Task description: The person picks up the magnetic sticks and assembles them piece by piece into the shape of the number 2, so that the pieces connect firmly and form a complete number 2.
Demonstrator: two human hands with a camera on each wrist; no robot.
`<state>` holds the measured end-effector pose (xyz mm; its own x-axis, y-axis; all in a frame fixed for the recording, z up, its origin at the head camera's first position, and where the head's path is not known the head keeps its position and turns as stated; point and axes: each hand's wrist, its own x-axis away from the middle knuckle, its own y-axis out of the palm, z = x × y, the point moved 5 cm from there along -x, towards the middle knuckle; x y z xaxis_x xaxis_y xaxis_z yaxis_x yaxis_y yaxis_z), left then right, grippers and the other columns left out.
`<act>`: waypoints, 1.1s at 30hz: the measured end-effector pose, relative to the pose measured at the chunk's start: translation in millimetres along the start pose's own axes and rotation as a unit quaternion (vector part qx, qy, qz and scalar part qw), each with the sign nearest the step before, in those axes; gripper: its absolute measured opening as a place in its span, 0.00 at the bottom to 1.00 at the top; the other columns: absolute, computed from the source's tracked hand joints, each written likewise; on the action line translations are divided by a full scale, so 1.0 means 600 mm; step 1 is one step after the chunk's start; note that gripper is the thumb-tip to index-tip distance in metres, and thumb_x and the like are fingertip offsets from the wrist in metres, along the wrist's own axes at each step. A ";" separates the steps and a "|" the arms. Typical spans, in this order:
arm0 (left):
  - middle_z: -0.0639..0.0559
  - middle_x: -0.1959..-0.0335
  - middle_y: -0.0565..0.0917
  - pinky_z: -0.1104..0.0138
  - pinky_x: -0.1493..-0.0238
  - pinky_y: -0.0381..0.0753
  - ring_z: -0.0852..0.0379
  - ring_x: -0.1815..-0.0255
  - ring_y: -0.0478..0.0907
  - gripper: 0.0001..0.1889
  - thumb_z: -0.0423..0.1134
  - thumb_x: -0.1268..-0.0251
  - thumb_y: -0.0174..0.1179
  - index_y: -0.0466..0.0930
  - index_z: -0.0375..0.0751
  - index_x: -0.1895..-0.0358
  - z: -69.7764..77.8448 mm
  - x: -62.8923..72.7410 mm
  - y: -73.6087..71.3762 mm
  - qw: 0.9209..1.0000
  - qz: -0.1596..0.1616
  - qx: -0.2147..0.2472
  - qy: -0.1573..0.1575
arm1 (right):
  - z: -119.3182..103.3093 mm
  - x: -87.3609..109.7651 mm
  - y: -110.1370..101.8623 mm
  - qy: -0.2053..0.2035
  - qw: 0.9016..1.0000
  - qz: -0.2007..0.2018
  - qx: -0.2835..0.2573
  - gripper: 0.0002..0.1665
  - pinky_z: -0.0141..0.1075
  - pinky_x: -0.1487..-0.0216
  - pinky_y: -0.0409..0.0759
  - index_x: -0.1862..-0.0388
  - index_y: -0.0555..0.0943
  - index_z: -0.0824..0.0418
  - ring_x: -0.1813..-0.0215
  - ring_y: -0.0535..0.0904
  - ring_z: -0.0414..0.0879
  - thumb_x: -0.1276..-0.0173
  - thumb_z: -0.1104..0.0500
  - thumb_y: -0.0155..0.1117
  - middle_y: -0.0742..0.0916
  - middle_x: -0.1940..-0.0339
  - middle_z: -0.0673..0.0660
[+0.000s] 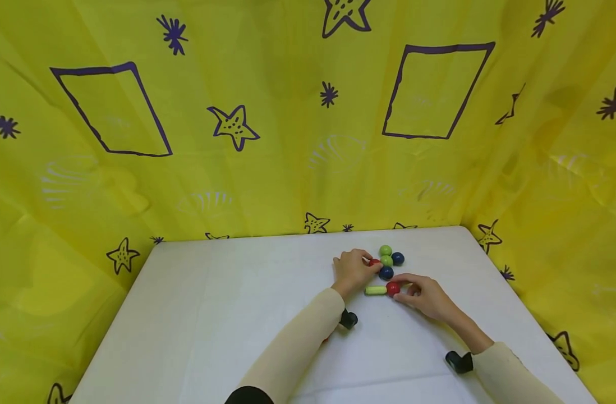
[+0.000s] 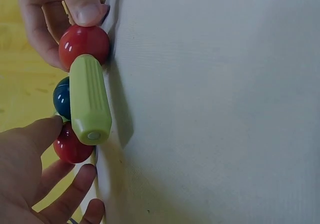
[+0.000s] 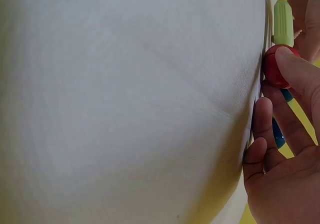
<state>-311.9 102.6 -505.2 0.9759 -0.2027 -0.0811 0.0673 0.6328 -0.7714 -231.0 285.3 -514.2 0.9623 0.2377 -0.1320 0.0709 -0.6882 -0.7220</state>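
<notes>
My left hand point(image 1: 355, 269) pinches a red ball point(image 2: 73, 144) between thumb and fingers, beside a cluster of balls toward the table's far right. My right hand point(image 1: 429, 297) grips another red ball point(image 1: 392, 289) with thumb and fingertips. A light green ribbed stick point(image 1: 375, 290) extends leftward from that ball, its free end pointing toward the left wrist. Behind the stick sit a dark blue ball point(image 1: 386, 273) and a green ball point(image 1: 386, 261). A second green ball point(image 1: 385, 250) and a second blue ball point(image 1: 398, 258) lie just beyond. The fingers partly cover the left red ball in the head view.
A white cloth covers the table point(image 1: 212, 314). Yellow patterned curtain point(image 1: 283, 185) hangs at the back and both sides. A small red thing point(image 1: 326, 340) peeks out from under the left sleeve. Black wrist mounts point(image 1: 458, 362) stick out near both cuffs.
</notes>
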 end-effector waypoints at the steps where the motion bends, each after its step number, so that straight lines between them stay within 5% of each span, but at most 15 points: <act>1: 0.63 0.72 0.83 0.57 0.50 0.65 0.57 0.61 0.75 0.17 0.58 0.39 0.72 0.91 0.51 0.57 0.000 -0.001 0.001 1.000 0.002 -0.002 -0.001 | 0.000 0.000 0.000 0.001 1.000 0.000 -0.001 0.21 0.31 0.67 0.74 0.44 0.86 0.56 0.68 0.75 0.40 0.37 0.58 0.78 0.86 0.62 0.49; 15: 0.60 0.64 0.87 0.53 0.42 0.67 0.58 0.58 0.76 0.16 0.53 0.38 0.73 0.92 0.49 0.53 -0.003 -0.004 -0.003 0.999 -0.037 0.022 -0.001 | 0.003 0.000 0.002 0.016 1.000 0.000 -0.005 0.21 0.32 0.66 0.74 0.44 0.86 0.55 0.67 0.74 0.41 0.36 0.55 0.77 0.85 0.62 0.48; 24: 0.61 0.66 0.86 0.55 0.42 0.67 0.57 0.56 0.75 0.15 0.49 0.40 0.76 0.92 0.47 0.54 -0.027 -0.004 -0.022 0.997 -0.064 0.048 -0.011 | 0.004 0.000 0.003 0.010 1.000 -0.004 -0.011 0.20 0.32 0.67 0.73 0.45 0.86 0.55 0.67 0.74 0.41 0.35 0.55 0.77 0.85 0.60 0.49; 33: 0.60 0.61 0.88 0.56 0.43 0.68 0.55 0.52 0.75 0.13 0.47 0.40 0.75 0.92 0.47 0.54 -0.055 0.003 -0.055 0.994 -0.098 0.045 0.034 | -0.001 0.000 -0.001 0.001 1.000 0.003 -0.001 0.20 0.32 0.67 0.73 0.44 0.86 0.55 0.68 0.74 0.40 0.35 0.55 0.76 0.85 0.62 0.48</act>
<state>-319.4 56.6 -501.0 0.9257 -0.3776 0.0204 0.2767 0.6395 -0.7173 -230.9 285.3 -513.2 0.9635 0.2314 -0.1344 0.0658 -0.6917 -0.7192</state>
